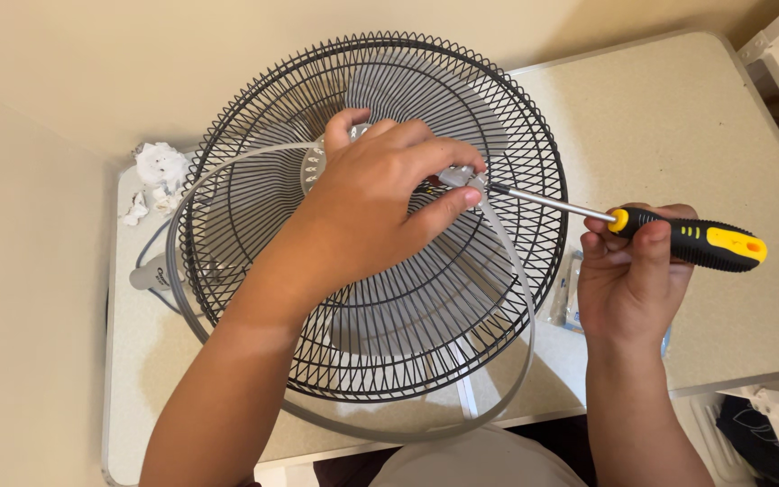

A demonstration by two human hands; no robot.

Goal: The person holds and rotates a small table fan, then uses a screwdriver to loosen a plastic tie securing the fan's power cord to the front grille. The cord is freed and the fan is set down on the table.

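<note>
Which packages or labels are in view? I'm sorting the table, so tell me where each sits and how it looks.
Clear plastic packet: flat on the table, right of the fan grille, partly hidden behind the right hand; see-through with bluish edges.
No signs or screens.

Soft, even, warm light is falling from above; the fan is casting a faint shadow on the bench. Everything is staying sharp, without glare or blur.
</note>
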